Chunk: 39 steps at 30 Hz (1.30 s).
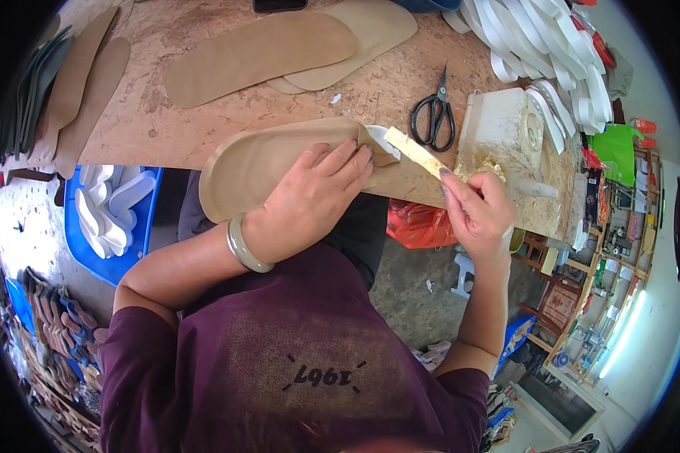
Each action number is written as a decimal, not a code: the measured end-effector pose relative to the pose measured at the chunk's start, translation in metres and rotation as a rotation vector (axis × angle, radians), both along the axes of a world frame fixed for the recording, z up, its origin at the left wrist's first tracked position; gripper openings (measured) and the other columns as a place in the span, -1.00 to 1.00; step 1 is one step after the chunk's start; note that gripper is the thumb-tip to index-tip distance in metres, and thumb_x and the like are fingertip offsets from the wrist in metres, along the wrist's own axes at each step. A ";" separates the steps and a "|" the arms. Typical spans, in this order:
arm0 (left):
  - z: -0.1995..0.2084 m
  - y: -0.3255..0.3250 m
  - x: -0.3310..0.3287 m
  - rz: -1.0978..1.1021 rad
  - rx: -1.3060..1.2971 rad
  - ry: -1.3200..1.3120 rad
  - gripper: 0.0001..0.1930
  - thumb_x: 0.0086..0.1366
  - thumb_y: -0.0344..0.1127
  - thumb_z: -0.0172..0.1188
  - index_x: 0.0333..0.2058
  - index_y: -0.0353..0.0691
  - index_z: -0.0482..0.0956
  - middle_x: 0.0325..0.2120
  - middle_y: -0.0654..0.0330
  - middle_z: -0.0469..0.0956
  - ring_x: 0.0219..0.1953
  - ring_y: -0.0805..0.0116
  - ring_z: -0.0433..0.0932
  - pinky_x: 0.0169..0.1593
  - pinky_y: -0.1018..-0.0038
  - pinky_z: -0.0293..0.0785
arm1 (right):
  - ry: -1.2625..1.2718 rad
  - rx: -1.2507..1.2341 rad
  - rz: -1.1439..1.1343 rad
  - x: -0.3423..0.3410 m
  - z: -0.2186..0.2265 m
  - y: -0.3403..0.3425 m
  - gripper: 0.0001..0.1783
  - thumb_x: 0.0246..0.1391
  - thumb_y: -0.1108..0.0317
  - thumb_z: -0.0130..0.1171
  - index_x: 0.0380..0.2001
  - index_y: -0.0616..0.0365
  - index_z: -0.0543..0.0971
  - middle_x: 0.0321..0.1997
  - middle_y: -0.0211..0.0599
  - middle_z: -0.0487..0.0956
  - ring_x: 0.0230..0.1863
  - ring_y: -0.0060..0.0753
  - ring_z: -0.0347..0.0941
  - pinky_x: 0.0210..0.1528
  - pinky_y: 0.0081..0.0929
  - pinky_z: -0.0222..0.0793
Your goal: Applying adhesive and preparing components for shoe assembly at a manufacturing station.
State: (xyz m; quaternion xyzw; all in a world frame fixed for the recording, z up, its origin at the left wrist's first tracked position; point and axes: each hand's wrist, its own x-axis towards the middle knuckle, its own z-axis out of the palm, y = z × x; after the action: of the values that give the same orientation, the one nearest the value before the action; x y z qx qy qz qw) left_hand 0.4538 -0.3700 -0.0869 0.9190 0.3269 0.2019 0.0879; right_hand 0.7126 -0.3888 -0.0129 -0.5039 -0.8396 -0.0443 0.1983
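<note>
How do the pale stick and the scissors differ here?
The stick is pale yellow; the scissors have black handles. The right hand holds the stick, while the scissors lie on the table. The stick is one straight bar; the scissors have two loops. Both appear right of picture centre.

Tan sole piece [242,170]: part hidden under left hand [313,181]. Dark flat object [279,4] and blue vessel [429,4], far: cut off by edge. Shelf articles [597,338], right: too small to tell.

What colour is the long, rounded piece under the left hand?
The long, rounded piece is plain tan, best seen in the head view.
</note>
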 end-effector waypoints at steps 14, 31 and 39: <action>-0.006 0.000 0.000 -0.001 0.012 -0.023 -0.55 0.10 -0.39 0.08 0.01 -0.39 0.47 0.01 0.10 0.42 0.16 0.19 0.36 0.20 0.27 0.30 | -0.098 -0.011 0.053 -0.012 -0.008 0.006 -0.66 -0.23 0.54 0.41 -0.27 0.02 0.70 -0.52 -0.40 0.31 -0.52 -0.39 0.37 -0.54 -0.41 0.30; -0.004 0.001 0.001 -0.005 0.022 0.013 -0.55 0.11 -0.37 0.07 0.02 -0.37 0.47 0.01 0.12 0.43 0.18 0.21 0.35 0.21 0.29 0.29 | -0.057 -0.016 0.047 -0.008 -0.012 0.001 -0.70 -0.21 0.54 0.41 -0.30 0.05 0.70 -0.54 -0.39 0.33 -0.54 -0.40 0.35 -0.56 -0.42 0.26; -0.006 0.001 0.000 0.004 0.023 -0.019 -0.54 0.10 -0.39 0.08 0.02 -0.41 0.46 -0.01 0.10 0.43 0.16 0.19 0.37 0.19 0.27 0.31 | 0.015 -0.060 -0.015 -0.004 0.019 0.003 -0.76 -0.18 0.56 0.40 -0.35 0.08 0.70 -0.60 -0.37 0.31 -0.62 -0.39 0.30 -0.61 -0.40 0.20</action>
State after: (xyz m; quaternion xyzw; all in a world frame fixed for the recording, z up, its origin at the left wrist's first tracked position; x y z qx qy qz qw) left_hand 0.4540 -0.3694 -0.0929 0.9175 0.3254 0.2145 0.0798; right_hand 0.7089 -0.3861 0.0066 -0.5160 -0.8353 -0.0167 0.1889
